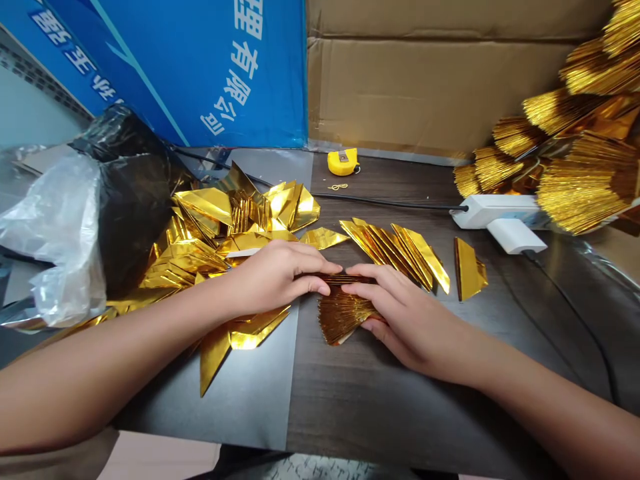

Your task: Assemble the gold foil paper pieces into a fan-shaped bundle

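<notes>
Both hands hold one stack of folded gold foil paper (345, 315) just above the dark table. My left hand (285, 270) pinches the stack's upper left end between thumb and fingers. At its right side, my right hand (395, 303) grips with the fingers on top and the thumb below. The stack's pleated lower edges fan out toward me. Behind it lies a slanting row of folded gold foil pieces (395, 250). A single folded gold piece (469, 270) rests farther right. Left of my left hand spreads a loose heap of folded gold foil (200, 247).
A yellow tape measure (343, 161) sits near the cardboard (400, 100) at the back. A white power strip (500, 210) with cables stands right, beside several pleated gold fans (580, 173). Black and clear plastic bags (135, 207) lie left, below a blue printed box (200, 67).
</notes>
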